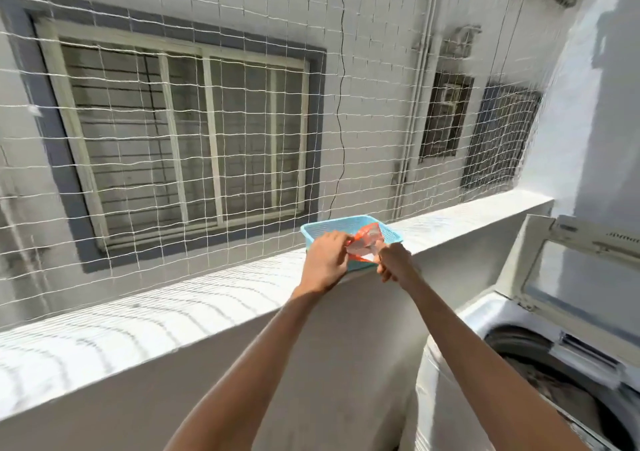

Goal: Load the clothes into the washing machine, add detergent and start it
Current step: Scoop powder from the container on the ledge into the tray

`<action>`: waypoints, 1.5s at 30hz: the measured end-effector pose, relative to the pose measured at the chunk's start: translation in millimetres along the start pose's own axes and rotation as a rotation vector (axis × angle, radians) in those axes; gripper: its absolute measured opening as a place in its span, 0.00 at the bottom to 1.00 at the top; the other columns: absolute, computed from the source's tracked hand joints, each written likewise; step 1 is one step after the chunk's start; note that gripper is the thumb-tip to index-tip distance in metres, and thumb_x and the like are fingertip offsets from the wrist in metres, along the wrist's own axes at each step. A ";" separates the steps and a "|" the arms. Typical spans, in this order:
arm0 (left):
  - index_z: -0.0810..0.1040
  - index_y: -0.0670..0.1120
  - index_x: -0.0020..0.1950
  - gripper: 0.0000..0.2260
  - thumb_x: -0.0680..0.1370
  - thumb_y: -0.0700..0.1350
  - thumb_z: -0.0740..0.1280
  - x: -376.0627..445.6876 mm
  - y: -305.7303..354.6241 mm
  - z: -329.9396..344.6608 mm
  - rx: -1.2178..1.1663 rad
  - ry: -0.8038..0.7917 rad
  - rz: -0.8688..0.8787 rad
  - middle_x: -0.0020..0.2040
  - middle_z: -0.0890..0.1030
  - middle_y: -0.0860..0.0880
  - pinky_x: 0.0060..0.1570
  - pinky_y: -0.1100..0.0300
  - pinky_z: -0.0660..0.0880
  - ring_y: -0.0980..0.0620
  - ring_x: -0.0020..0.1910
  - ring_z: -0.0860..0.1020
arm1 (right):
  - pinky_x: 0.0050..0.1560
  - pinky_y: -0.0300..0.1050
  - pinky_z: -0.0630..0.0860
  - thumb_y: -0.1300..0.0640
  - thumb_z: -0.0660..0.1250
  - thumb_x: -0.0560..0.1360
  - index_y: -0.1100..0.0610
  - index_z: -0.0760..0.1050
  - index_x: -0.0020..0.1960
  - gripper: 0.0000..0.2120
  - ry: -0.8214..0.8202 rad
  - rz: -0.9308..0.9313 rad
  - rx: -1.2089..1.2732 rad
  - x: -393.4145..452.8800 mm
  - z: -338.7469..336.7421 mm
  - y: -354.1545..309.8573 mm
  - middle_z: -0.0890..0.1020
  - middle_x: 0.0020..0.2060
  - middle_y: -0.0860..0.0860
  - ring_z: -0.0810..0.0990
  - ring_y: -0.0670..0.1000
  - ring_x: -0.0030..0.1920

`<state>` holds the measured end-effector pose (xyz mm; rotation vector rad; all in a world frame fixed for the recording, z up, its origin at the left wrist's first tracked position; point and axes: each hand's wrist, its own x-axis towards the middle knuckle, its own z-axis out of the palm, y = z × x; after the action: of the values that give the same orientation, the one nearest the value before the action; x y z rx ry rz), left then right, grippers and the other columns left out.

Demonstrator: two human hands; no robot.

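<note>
A small orange-and-clear detergent packet is held up in front of a light blue plastic basket that sits on the white ledge. My left hand pinches the packet's left edge. My right hand pinches its lower right corner. The top-loading washing machine stands at the lower right with its lid raised. Dark clothes lie inside the drum.
The white balcony ledge runs from lower left to upper right. A string safety net rises behind it. Beyond the net stands a neighbouring building's wall with barred windows. A white wall rises behind the washer.
</note>
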<state>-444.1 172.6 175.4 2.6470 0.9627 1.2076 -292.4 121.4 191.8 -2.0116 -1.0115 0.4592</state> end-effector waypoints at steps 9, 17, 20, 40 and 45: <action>0.75 0.44 0.58 0.15 0.71 0.40 0.62 9.3 34.7 23.7 -0.009 0.184 0.222 0.59 0.77 0.42 0.63 0.45 0.67 0.43 0.60 0.71 | 0.49 0.48 0.72 0.40 0.55 0.78 0.57 0.78 0.53 0.23 0.174 -0.160 -0.279 -14.2 -22.8 10.0 0.82 0.52 0.58 0.79 0.61 0.54; 0.77 0.41 0.52 0.12 0.71 0.36 0.61 20.7 136.4 132.6 -0.089 -0.038 0.297 0.47 0.81 0.41 0.49 0.56 0.65 0.40 0.45 0.79 | 0.45 0.45 0.71 0.53 0.57 0.80 0.55 0.77 0.54 0.11 0.411 -0.285 -0.211 -11.5 -86.7 121.4 0.81 0.51 0.53 0.79 0.56 0.52; 0.79 0.41 0.51 0.13 0.72 0.40 0.58 17.4 172.4 194.1 -0.117 -0.189 0.286 0.45 0.81 0.43 0.48 0.57 0.66 0.42 0.41 0.81 | 0.46 0.47 0.72 0.53 0.57 0.79 0.56 0.75 0.51 0.10 0.398 -0.194 -0.310 2.9 -111.4 185.5 0.80 0.49 0.54 0.79 0.57 0.52; 0.82 0.43 0.49 0.18 0.67 0.43 0.56 44.1 325.4 552.0 -0.116 -0.816 0.479 0.44 0.82 0.48 0.46 0.59 0.80 0.49 0.42 0.82 | 0.68 0.47 0.63 0.56 0.62 0.78 0.58 0.61 0.73 0.24 0.321 0.397 -0.532 116.2 -240.7 519.5 0.66 0.71 0.54 0.63 0.55 0.72; 0.81 0.41 0.58 0.28 0.60 0.47 0.77 82.9 316.3 627.9 0.004 -0.821 0.678 0.54 0.82 0.45 0.54 0.50 0.78 0.45 0.54 0.81 | 0.63 0.55 0.74 0.55 0.78 0.63 0.60 0.67 0.70 0.39 0.254 0.328 -0.704 170.2 -249.9 569.2 0.74 0.66 0.57 0.74 0.58 0.66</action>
<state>200.5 80.5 -102.5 3.0862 -0.0697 0.0411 246.7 -65.7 -107.8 -2.7996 -0.7378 -0.0102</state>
